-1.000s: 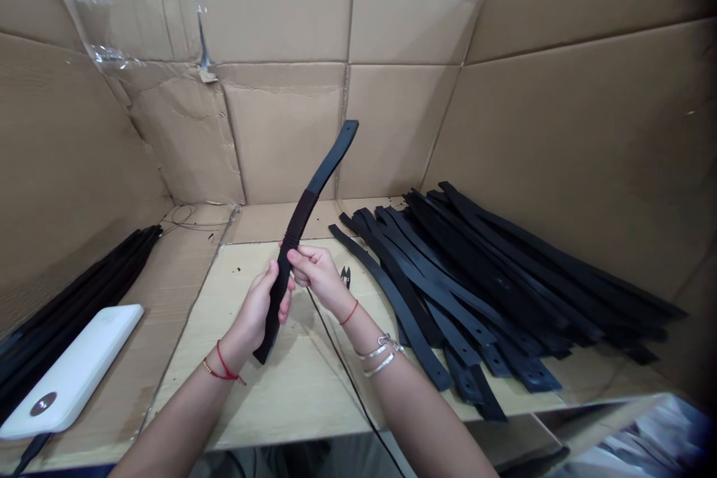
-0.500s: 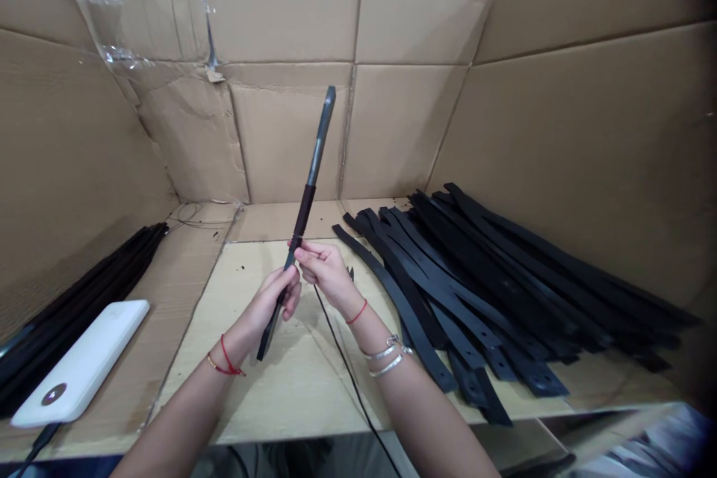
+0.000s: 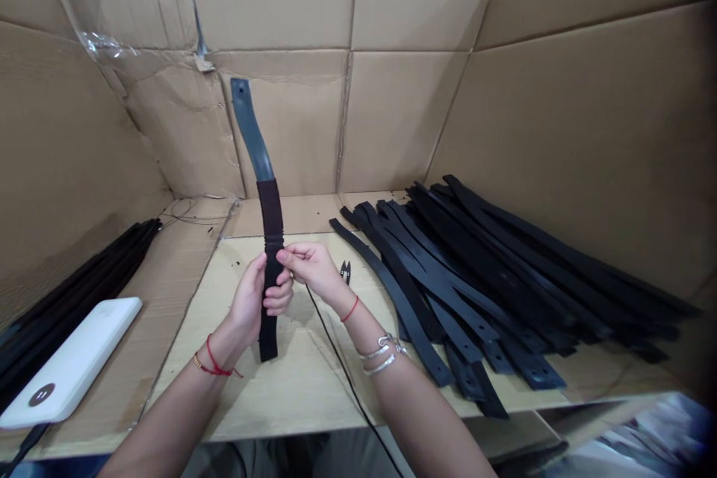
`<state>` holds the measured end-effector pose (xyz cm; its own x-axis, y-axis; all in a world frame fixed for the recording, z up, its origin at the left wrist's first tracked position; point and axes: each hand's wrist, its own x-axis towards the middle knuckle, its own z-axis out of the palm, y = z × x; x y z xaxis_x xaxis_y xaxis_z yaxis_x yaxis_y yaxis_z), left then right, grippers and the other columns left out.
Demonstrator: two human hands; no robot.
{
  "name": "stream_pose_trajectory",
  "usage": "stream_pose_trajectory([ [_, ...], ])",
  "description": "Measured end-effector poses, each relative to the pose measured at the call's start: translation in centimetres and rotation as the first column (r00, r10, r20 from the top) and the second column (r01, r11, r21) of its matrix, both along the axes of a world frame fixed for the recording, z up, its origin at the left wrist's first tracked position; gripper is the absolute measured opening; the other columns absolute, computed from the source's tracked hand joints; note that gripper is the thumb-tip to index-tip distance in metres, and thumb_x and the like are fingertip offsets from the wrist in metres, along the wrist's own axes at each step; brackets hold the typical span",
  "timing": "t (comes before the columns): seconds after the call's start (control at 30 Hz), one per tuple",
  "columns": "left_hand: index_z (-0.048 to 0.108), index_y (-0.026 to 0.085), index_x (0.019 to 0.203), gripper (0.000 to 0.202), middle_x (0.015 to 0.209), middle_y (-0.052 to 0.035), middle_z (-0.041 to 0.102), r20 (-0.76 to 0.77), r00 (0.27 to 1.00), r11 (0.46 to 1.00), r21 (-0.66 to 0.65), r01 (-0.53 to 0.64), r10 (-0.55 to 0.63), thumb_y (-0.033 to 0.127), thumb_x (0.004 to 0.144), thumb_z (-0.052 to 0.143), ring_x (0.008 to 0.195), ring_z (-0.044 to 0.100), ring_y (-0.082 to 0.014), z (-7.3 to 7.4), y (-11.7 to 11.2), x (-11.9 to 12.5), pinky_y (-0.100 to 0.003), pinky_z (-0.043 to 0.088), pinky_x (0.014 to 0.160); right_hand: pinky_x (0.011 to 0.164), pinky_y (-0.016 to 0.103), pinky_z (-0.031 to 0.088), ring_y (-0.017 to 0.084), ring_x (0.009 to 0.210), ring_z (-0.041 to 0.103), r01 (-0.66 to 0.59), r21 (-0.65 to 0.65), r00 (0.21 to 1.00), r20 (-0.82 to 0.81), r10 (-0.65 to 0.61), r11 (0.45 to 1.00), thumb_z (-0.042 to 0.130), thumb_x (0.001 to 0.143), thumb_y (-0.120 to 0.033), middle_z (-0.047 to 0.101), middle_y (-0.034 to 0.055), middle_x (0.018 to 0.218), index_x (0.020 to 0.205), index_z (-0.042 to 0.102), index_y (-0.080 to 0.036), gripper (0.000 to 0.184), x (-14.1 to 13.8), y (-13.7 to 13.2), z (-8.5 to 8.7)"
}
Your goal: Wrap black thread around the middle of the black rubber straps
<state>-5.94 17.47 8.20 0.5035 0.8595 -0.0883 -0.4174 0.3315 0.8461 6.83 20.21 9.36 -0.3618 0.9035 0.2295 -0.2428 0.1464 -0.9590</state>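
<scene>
One black strap (image 3: 269,216) is now held upright, clenched by the left hand (image 3: 249,300) and pinched by the right hand (image 3: 311,269), its holed end swung away from the stacked straps (image 3: 476,276).

Strap (image 3: 269,216) middle hidden by left hand (image 3: 249,299); bottom-right object (image 3: 644,441) blurred.

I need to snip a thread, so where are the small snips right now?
In the head view, the small snips lie on the pale board, just right of the right hand and left of the black strap pile.
</scene>
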Motion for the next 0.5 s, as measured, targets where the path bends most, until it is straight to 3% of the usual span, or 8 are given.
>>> stream_pose_trajectory([
  [0.1,0.025,0.016,0.068,0.051,0.054,0.0061,0.009,0.007,0.998,0.998,-0.009,0.068,-0.068,0.064,0.075,0.041,0.040,0.012,-0.0011,0.22,0.07,-0.21,-0.015,0.011,0.039,0.040,0.015,0.019,0.001,0.039,0.036,0.024,0.006,0.999,-0.036,-0.023,1.000,0.073,0.065,-0.050,0.060,0.0061,0.055,0.071,0.058,-0.006,0.047,-0.19,-0.26,0.00],
  [0.3,0.024,0.016,0.067,0.056,0.052,0.0065,0.008,-0.049,0.997,0.998,-0.038,0.053,-0.054,0.070,0.075,0.038,0.038,0.009,-0.0007,0.03,0.29,0.20,-0.015,0.007,0.038,0.040,0.016,0.023,0.004,0.040,0.042,0.111,0.034,0.992,-0.065,-0.108,0.993,0.069,0.071,-0.050,0.056,0.0048,0.052,0.070,0.059,-0.008,0.044,-0.47,-0.42,-0.42],
  [0.5,0.020,0.017,0.059,0.065,0.048,0.0063,0.004,-0.161,0.979,0.988,-0.105,0.109,-0.125,0.081,0.071,0.027,0.037,0.007,-0.0012,0.13,0.29,0.69,-0.016,0.005,0.037,0.044,0.017,0.021,0.002,0.045,0.031,0.281,0.044,0.954,-0.123,-0.274,0.959,0.071,0.067,-0.048,0.034,-0.0031,0.047,0.066,0.059,-0.009,0.041,-0.32,-0.58,-0.26],
])
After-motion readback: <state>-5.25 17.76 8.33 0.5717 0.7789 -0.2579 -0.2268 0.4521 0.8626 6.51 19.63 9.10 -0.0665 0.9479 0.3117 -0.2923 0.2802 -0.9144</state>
